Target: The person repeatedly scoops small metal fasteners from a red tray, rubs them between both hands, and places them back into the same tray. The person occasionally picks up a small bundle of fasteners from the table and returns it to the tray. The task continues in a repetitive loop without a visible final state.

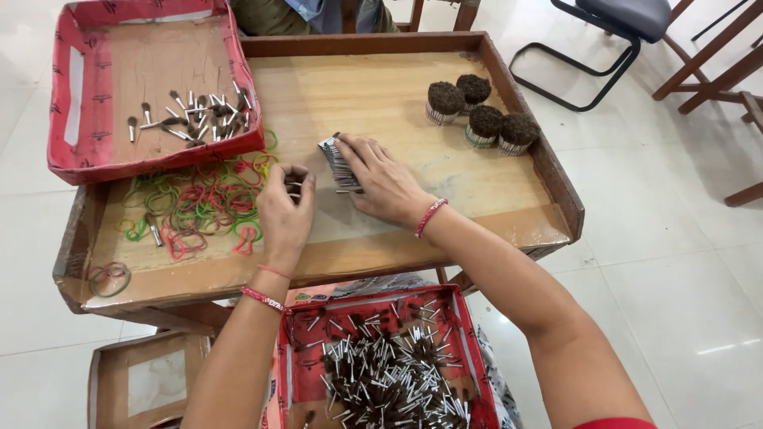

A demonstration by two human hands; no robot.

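— Where is the row of sticks from your hands?

— Right under my right hand (381, 179). I press it flat on the row of sticks (338, 163), on the wooden tray (397, 95). The row's long axis runs from its far-left end toward me. My left hand (284, 208) sits just left of the row, fingers pinched on a few sticks (294, 189).

— So which hand is nearer?

— The right; it touches the row.

— What's around the row?

— Rubber bands (211, 202) left of it, a red box (143, 79) past those, four tied bundles (481, 111) to its far right, a red box of loose sticks (389, 373) near my lap. Nothing blocks the row.
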